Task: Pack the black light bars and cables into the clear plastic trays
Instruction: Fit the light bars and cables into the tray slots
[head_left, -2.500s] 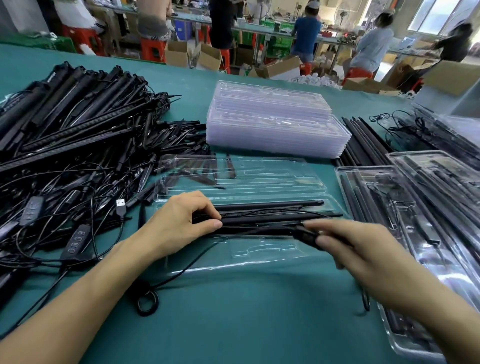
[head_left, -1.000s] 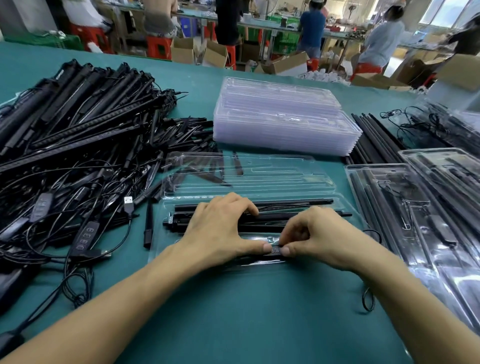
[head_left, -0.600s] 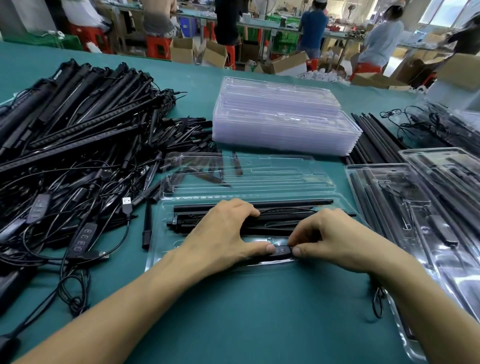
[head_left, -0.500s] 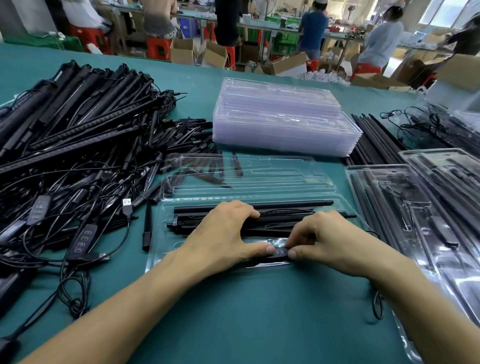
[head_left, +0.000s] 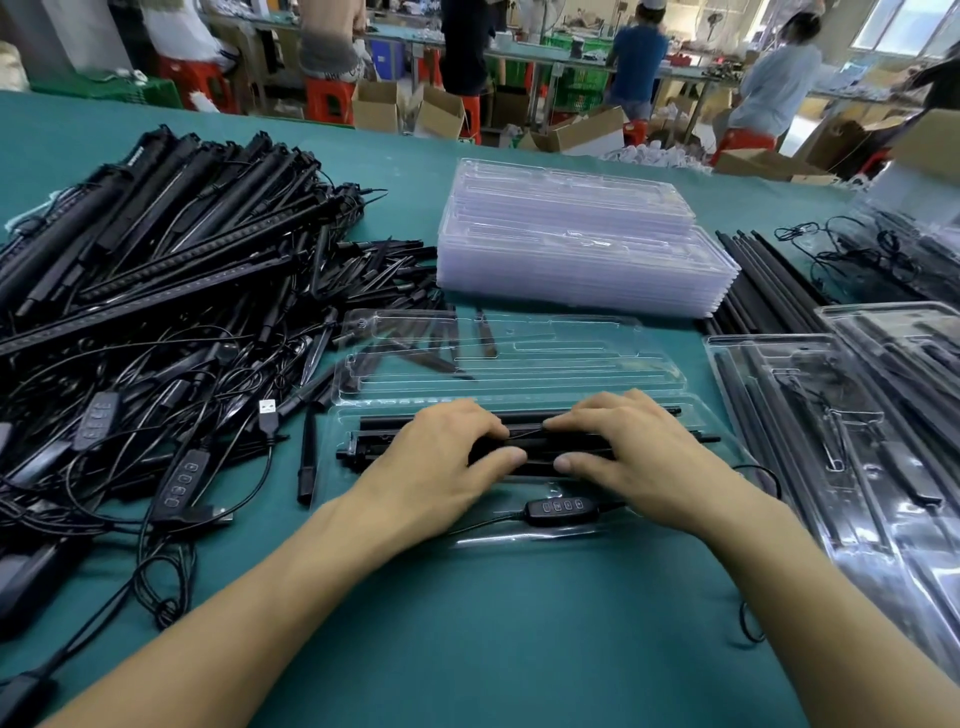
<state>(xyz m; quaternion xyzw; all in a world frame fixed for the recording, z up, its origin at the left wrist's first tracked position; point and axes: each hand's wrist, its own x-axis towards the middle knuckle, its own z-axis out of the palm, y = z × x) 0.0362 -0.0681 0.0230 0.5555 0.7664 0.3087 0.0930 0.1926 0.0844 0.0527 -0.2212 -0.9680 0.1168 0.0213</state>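
Observation:
A clear plastic tray lies on the green table in front of me. Black light bars sit lengthwise in its slots. My left hand and my right hand lie side by side over the middle of the bars, fingers over the far side and thumbs on the near side, pinching them. The black inline controller with its buttons lies free in the tray's near slot, its cable running left and right. The middle of the bars is hidden under my hands.
An empty clear tray lies just behind. A stack of trays stands farther back. A large pile of light bars and cables fills the left. Filled trays and thin black rods sit right. People work in the background.
Both hands have left the controller, which now lies in the near slot, and have moved up onto the light bars. Earlier both thumbs were pressing the controller.

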